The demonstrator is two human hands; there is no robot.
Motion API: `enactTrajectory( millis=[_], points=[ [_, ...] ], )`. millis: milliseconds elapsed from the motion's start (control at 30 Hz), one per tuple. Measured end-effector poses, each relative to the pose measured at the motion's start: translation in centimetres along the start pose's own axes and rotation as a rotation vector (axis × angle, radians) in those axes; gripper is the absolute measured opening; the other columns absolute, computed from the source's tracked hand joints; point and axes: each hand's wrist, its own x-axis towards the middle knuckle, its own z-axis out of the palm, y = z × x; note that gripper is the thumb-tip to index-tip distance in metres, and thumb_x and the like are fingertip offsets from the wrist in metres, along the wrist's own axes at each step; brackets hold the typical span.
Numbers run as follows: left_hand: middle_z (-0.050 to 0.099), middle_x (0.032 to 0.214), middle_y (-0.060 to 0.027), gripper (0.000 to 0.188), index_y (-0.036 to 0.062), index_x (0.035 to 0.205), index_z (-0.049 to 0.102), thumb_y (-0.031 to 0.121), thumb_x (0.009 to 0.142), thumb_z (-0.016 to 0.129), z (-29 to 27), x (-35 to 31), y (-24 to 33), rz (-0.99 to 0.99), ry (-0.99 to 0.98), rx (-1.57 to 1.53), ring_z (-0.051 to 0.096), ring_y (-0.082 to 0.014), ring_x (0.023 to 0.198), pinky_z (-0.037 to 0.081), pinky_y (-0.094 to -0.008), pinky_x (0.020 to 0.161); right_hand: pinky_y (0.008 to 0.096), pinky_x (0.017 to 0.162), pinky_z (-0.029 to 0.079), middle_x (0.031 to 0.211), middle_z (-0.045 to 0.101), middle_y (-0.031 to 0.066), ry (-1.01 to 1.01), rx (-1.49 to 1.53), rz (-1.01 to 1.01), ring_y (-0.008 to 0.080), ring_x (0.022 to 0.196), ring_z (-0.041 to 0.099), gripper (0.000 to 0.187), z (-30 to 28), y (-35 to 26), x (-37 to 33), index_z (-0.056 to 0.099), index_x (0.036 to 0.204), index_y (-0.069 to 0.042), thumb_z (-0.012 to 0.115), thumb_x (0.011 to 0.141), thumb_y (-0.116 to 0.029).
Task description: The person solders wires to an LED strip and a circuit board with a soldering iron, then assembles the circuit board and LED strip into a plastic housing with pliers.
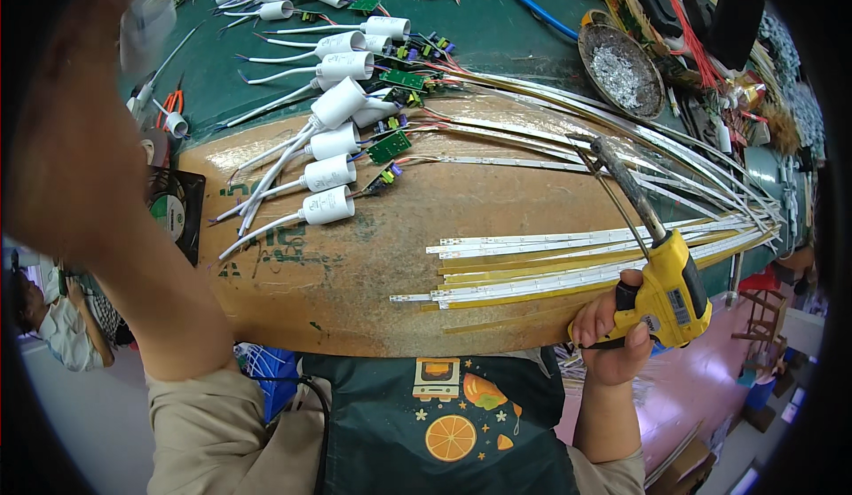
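Note:
My right hand [611, 328] is wrapped round the handle of a yellow and black soldering gun [673, 291]. Its metal barrel [630, 184] and a thin feed tube point up and away, over LED strips. My left hand [75, 131] is raised close to the camera at the far left, blurred, its fingers not readable. Beneath the gun, white LED strips [524, 245] lie side by side on a brown cardboard sheet [293, 291]. Their far ends curve in a bundle at the right. White cylindrical lamp housings [328, 205] with cables and green circuit boards [389, 147] lie left of the strips, some wired to them.
Blue-handled pliers [546, 7] lie at the back beside a round dish [652, 96] of silvery scraps. Red wires [688, 34] and clutter fill the right back. A black fan [177, 216] and orange-handled cutters [177, 100] are at left. Another person [67, 318] sits at far left.

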Motion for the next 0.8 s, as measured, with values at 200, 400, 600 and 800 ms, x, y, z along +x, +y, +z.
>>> enactTrajectory(
  millis=[200, 400, 600, 800],
  points=[
    [0.061, 0.084, -0.0067, 0.027, 0.0050, 0.092, 0.068, 0.001, 0.065, 0.068, 1.6, -9.5, 8.0, 0.094, -0.745, -0.282, 0.054, -0.0195, 0.066, 0.040, -0.0319, 0.060, 0.0281, 0.047, 0.045, 0.064, 0.047, 0.0033, -0.004, 0.000, 0.024, 0.0139, 0.049, 0.049, 0.065, 0.6, -0.5, 0.2, 0.037, 0.127, 0.001, 0.063, 0.084, -0.040],
    [0.062, 0.080, -0.0046, 0.019, 0.0087, 0.084, 0.066, 0.006, 0.067, 0.073, 2.8, -12.0, 8.6, -0.178, -0.811, -0.396, 0.058, -0.0233, 0.071, 0.042, -0.0342, 0.064, 0.0286, 0.047, 0.045, 0.064, 0.047, 0.0037, 0.004, 0.003, 0.032, 0.0143, 0.050, 0.049, 0.064, 0.7, -0.7, 0.2, 0.037, 0.127, 0.000, 0.064, 0.083, -0.039],
    [0.062, 0.079, -0.0042, 0.014, 0.0087, 0.083, 0.066, 0.009, 0.070, 0.073, 3.0, -12.6, 8.6, -0.252, -0.785, -0.443, 0.058, -0.0238, 0.072, 0.043, -0.0349, 0.065, 0.0269, 0.046, 0.045, 0.064, 0.046, 0.0025, -0.008, -0.020, 0.020, 0.0125, 0.049, 0.048, 0.063, 0.4, -0.5, 0.1, 0.038, 0.127, 0.000, 0.061, 0.085, -0.042],
    [0.058, 0.073, -0.0051, 0.009, 0.0084, 0.080, 0.064, 0.011, 0.073, 0.070, 3.1, -12.7, 8.6, -0.280, -0.861, -0.410, 0.058, -0.0249, 0.072, 0.041, -0.0366, 0.063, 0.0280, 0.047, 0.046, 0.065, 0.048, 0.0034, 0.031, 0.005, 0.016, 0.0143, 0.050, 0.050, 0.065, 0.7, -0.4, -0.1, 0.040, 0.126, 0.000, 0.064, 0.082, -0.041]
  ],
)
